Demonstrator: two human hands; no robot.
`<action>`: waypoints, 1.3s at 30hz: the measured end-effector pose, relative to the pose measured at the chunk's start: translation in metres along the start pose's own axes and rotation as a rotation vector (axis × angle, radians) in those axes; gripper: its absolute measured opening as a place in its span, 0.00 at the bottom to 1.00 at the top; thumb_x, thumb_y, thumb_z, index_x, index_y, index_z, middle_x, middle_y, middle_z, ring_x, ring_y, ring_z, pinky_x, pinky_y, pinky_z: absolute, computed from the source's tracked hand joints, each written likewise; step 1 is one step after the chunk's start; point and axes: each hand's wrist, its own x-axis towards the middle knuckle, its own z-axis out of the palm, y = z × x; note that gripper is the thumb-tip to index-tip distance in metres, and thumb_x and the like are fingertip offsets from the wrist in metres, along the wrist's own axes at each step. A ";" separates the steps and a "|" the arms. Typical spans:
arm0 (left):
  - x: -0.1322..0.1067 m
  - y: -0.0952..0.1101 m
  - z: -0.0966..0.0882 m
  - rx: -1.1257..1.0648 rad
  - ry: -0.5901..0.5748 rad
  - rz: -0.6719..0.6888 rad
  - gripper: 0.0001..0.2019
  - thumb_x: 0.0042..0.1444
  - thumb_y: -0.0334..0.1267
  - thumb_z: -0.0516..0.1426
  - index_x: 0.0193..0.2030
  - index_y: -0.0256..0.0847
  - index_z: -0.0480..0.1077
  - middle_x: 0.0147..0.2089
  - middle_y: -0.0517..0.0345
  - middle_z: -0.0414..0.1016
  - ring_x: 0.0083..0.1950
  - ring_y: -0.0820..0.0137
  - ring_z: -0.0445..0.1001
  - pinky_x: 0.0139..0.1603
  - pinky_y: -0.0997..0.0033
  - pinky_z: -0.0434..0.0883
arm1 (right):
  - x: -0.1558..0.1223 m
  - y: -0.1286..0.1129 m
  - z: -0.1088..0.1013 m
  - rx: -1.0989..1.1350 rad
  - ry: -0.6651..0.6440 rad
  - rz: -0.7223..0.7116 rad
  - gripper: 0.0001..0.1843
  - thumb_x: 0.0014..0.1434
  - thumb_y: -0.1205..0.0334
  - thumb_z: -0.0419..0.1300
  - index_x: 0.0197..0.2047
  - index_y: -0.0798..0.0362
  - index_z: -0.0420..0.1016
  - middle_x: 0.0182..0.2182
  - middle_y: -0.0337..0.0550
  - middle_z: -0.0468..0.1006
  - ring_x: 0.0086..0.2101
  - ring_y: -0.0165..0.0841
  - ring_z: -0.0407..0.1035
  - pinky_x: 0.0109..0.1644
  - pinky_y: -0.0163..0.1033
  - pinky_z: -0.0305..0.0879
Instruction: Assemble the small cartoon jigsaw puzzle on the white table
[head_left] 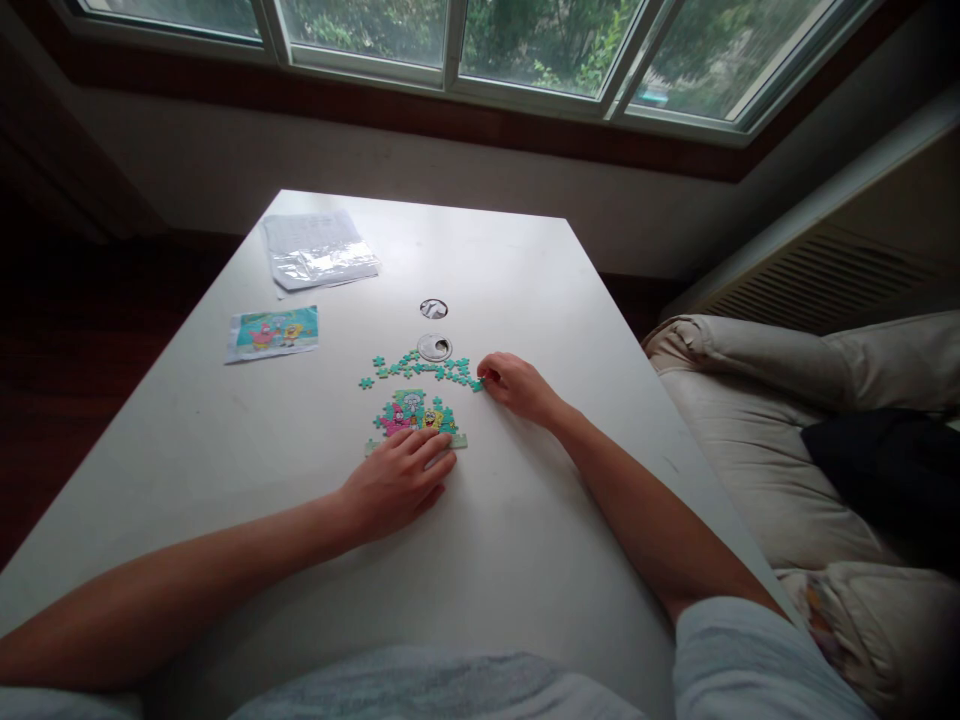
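Note:
A partly joined jigsaw puzzle with pink, yellow and teal cartoon figures lies on the white table. My left hand rests flat over its lower edge, fingers stretched out, hiding part of it. Just beyond spreads a band of loose teal puzzle pieces. At the right end of that band, my right hand has its fingertips pinched together at a teal puzzle piece. Behind the pieces sit two round items, a silvery ring-shaped disc and a smaller oval one.
A picture card of the same cartoon figures lies left on the table. Behind it are papers in a clear plastic sleeve. A beige sofa with a dark cloth stands along the right side. Windows are ahead.

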 end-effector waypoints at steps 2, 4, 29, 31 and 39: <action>0.000 0.000 0.000 -0.005 0.005 0.001 0.16 0.68 0.37 0.53 0.60 0.39 0.67 0.66 0.45 0.68 0.67 0.55 0.65 0.65 0.53 0.65 | 0.000 -0.001 0.001 0.066 0.028 -0.014 0.11 0.60 0.72 0.54 0.41 0.52 0.75 0.37 0.43 0.73 0.34 0.31 0.65 0.41 0.36 0.61; 0.000 0.000 0.000 -0.010 0.008 0.000 0.16 0.67 0.37 0.54 0.60 0.39 0.67 0.66 0.45 0.68 0.67 0.56 0.65 0.65 0.53 0.65 | 0.000 -0.002 0.003 0.145 0.059 0.003 0.12 0.62 0.71 0.54 0.42 0.51 0.77 0.40 0.43 0.73 0.33 0.30 0.66 0.41 0.36 0.63; 0.001 0.000 -0.002 -0.013 -0.005 -0.004 0.16 0.67 0.37 0.53 0.60 0.39 0.67 0.66 0.45 0.67 0.67 0.55 0.65 0.65 0.53 0.65 | -0.002 -0.025 0.015 0.747 -0.150 0.176 0.16 0.59 0.57 0.62 0.48 0.54 0.81 0.37 0.42 0.79 0.37 0.32 0.71 0.42 0.38 0.66; 0.001 0.000 -0.002 -0.016 -0.006 -0.005 0.16 0.67 0.36 0.54 0.60 0.39 0.67 0.66 0.45 0.67 0.67 0.55 0.64 0.65 0.53 0.65 | -0.002 -0.027 0.015 0.765 -0.156 0.179 0.18 0.59 0.57 0.62 0.51 0.53 0.79 0.34 0.40 0.77 0.35 0.30 0.70 0.40 0.37 0.65; 0.001 0.001 -0.003 -0.016 -0.006 -0.012 0.16 0.68 0.37 0.53 0.60 0.40 0.67 0.66 0.46 0.67 0.67 0.55 0.64 0.65 0.54 0.64 | -0.003 -0.034 0.015 0.691 -0.194 0.189 0.10 0.55 0.58 0.65 0.39 0.54 0.77 0.30 0.37 0.75 0.32 0.29 0.68 0.38 0.35 0.64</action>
